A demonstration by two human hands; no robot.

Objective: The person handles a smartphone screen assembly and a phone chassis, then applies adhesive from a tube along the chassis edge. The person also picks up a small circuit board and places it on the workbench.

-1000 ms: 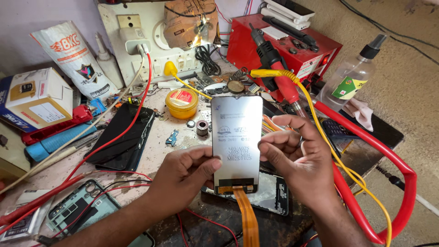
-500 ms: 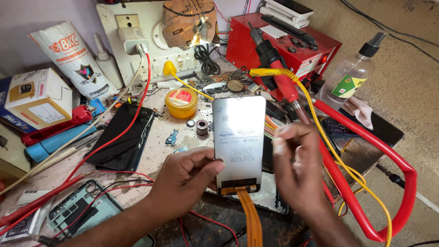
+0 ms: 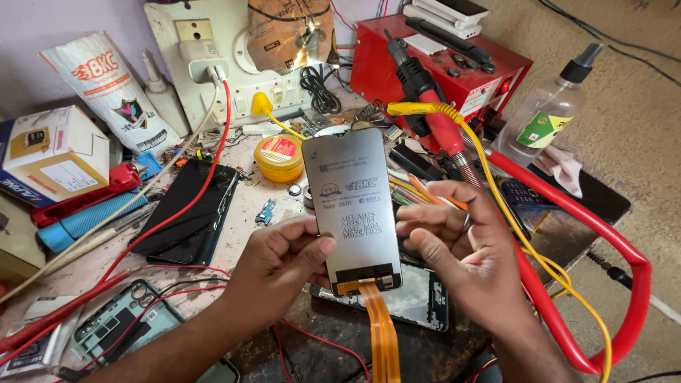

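I hold a grey phone display panel (image 3: 351,209) upright over the bench, its back side facing me and an orange flex ribbon (image 3: 381,333) hanging from its lower edge. My left hand (image 3: 280,262) grips the panel's left edge with thumb and fingers. My right hand (image 3: 461,245) is at the right edge, fingertips touching the panel's side. Beneath the panel lies an opened phone body (image 3: 411,301) flat on the dark mat.
A black phone (image 3: 188,216) lies at left beside a teal phone frame (image 3: 124,326). Behind stand a yellow paste tin (image 3: 279,157), a red soldering station (image 3: 443,67), a spray bottle (image 3: 550,113) and a switchboard (image 3: 227,64). Red hose (image 3: 603,241) and wires loop across the bench.
The panel has been lifted slightly and tilted upright. My right hand came back from a blurred sweep and now rests its fingertips on the panel's right edge.
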